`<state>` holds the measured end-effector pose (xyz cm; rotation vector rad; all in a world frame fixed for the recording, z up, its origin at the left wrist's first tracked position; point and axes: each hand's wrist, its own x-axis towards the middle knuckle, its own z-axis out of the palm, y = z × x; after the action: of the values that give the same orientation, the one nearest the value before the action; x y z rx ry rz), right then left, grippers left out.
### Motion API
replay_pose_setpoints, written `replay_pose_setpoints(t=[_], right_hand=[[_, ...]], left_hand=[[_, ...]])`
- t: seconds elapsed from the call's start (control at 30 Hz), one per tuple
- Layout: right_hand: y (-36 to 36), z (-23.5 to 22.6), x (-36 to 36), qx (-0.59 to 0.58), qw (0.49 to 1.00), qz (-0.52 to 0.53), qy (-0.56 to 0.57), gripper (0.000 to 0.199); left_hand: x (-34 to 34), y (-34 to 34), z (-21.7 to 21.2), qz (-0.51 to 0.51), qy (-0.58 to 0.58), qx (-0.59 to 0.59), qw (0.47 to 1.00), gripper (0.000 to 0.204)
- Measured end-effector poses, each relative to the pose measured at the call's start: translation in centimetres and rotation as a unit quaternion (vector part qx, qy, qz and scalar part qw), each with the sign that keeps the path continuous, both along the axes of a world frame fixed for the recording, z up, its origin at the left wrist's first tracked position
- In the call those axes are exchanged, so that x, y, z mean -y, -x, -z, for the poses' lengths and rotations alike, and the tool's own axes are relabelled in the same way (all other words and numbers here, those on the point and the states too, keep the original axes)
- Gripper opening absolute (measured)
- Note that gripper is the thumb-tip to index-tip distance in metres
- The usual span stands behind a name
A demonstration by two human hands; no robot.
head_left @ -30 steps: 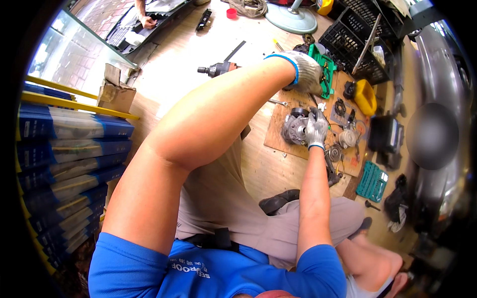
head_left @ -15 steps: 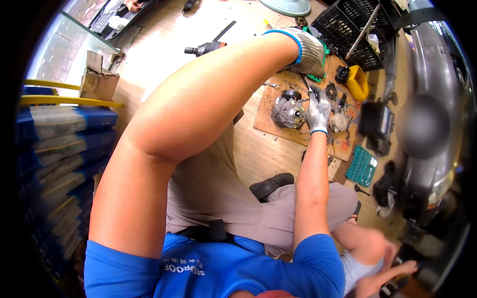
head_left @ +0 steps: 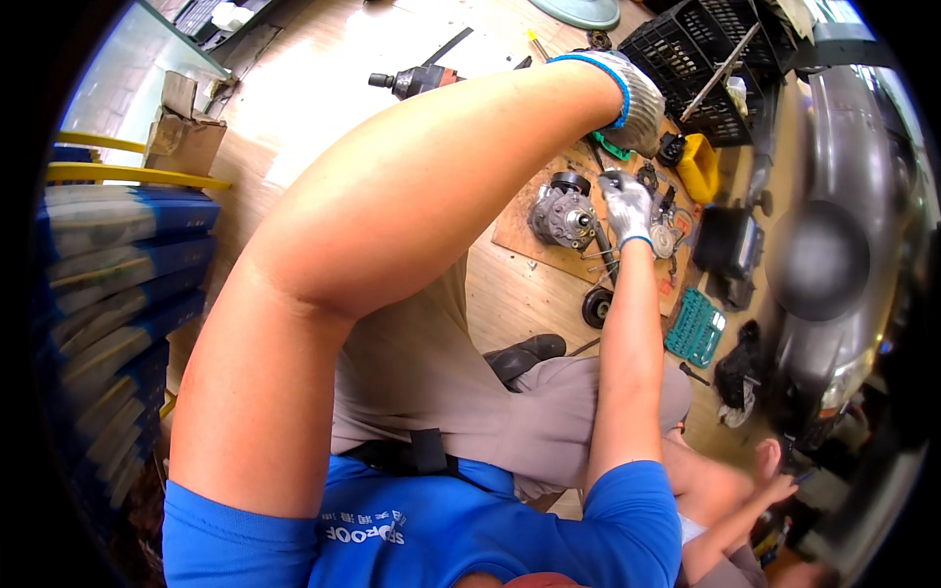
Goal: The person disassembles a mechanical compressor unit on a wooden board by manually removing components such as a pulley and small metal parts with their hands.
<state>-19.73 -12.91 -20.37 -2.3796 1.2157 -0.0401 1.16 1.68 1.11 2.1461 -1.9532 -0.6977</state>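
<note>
The brown board [head_left: 518, 233] spreads right of the frame's centre, in its upper half. On its left part sits my metal pump-like unit [head_left: 557, 223], a rounded housing with a black round end piece [head_left: 570, 181] toward the top of the frame. I judge it heavy for its bulk, rigid and hard to dent, perhaps slick if oily; I'd take it around the broad body, sparing the protruding shaft [head_left: 583, 220]. My gloved left hand [head_left: 637, 106], farther up the frame, hangs over the green case [head_left: 613, 147], knuckles toward me; its fingers are hidden, so I can't tell whether it grips anything. My gloved right hand [head_left: 627, 208], just right of the unit, is partly curled, fingertips at a small dark piece [head_left: 612, 180]; whether I grasp it, I can't tell.
</note>
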Motion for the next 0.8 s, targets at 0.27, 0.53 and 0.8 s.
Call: replay_pose_setpoints(t=[0.27,0.53,0.8], right_hand=[[-3.6,4.0,-0.1,-0.327,0.941,-0.086,0.031,0.05],[-3.5,7.8,2.0,-0.439,0.886,-0.138,0.056,0.031],[-6.8,3.2,-1.4,-0.378,0.92,-0.106,0.013,0.034]], left_hand=[[0.1,-0.4,0.8,0.01,0.05,-0.001,0.999,0.044],[0.0,0.5,-0.6,0.032,0.058,0.016,0.998,0.041],[3.0,-0.5,2.7,0.062,0.054,-0.033,0.996,0.043]])
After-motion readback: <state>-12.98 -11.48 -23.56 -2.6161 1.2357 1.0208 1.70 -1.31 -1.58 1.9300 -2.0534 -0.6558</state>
